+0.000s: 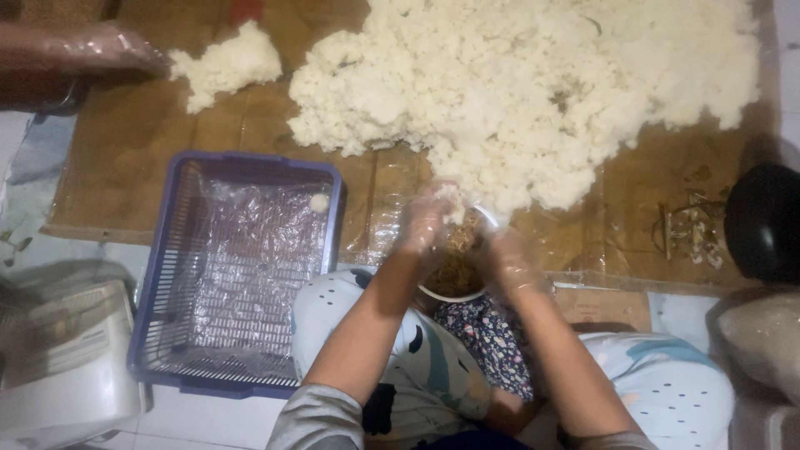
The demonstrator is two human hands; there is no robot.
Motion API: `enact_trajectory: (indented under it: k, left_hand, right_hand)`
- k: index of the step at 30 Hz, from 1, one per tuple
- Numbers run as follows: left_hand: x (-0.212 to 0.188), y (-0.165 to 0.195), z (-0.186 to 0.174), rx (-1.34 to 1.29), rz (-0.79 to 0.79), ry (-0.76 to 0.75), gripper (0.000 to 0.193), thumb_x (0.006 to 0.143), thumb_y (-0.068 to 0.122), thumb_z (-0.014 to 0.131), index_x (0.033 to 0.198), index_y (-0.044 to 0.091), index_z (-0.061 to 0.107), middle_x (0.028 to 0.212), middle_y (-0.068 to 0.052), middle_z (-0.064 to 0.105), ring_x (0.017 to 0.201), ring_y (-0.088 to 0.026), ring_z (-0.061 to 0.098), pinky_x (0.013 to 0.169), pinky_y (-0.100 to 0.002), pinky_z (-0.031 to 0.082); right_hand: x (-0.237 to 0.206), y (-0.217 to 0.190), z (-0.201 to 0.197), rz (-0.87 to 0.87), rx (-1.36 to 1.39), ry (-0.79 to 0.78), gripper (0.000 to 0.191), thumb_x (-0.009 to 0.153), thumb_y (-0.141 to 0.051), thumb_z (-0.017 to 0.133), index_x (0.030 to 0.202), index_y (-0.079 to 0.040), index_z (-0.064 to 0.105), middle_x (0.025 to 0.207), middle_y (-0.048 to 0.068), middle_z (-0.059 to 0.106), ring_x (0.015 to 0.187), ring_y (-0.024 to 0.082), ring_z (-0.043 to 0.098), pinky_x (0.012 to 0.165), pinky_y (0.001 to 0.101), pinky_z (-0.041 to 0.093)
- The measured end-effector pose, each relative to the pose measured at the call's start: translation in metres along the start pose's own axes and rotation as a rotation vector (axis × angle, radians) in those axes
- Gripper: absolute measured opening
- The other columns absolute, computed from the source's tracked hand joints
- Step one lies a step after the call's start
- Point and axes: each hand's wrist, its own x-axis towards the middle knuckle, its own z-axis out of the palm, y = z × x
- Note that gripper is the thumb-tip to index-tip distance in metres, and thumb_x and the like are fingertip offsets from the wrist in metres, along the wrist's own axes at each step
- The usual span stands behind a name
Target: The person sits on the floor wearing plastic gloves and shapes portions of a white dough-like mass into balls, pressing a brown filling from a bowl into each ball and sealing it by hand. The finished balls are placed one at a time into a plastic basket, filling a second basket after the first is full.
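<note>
While both forearms are stretched forward from the lap, the left hand (427, 218) and right hand (510, 260), each in a thin clear plastic glove, are held over a small white bowl (454, 275) of brownish filling. Whether the fingers are spread or pinching cannot be told through the blur. Just beyond lies a large heap of cooked white rice (517, 83) on brown paper sheeting (133, 133). A purple plastic basket (237, 271) lined with clear film sits to the left.
</note>
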Motion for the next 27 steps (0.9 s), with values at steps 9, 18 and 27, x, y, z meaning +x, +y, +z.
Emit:
enact_trajectory:
  k: [9,18,27]
  left_hand:
    - [0.087,-0.069,-0.003,-0.579,-0.048,-0.158,0.042,0.102,0.042,0.052,0.121,0.007,0.067,0.107,-0.008,0.072,0.092,-0.02,0.071,0.076,-0.03,0.059]
    - [0.028,-0.033,0.01,-0.128,-0.008,-0.086,0.044,0.101,0.043,0.043,0.13,0.017,0.064,0.139,-0.005,0.05,0.12,-0.027,0.055,0.09,-0.044,0.056]
    - [0.1,-0.082,-0.009,-0.386,0.071,-0.063,0.051,0.113,0.051,0.037,0.1,0.005,0.056,0.1,-0.021,0.057,0.085,-0.036,0.056,0.076,-0.056,0.046]
  right_hand:
    - [0.001,0.035,0.038,-0.443,-1.035,0.2,0.012,0.092,-0.006,0.062,0.094,-0.001,0.073,0.074,0.013,0.07,0.062,0.025,0.068,0.051,0.0399,0.053]
    - [-0.005,-0.028,-0.032,-0.699,-0.272,0.8,0.022,0.105,0.001,0.045,0.105,-0.004,0.067,0.095,0.011,0.068,0.085,0.025,0.069,0.076,0.037,0.058]
    - [-0.009,-0.049,-0.026,-0.068,1.269,0.16,0.015,0.102,-0.014,0.062,0.101,-0.003,0.071,0.086,0.012,0.066,0.071,0.02,0.06,0.061,0.0315,0.053]
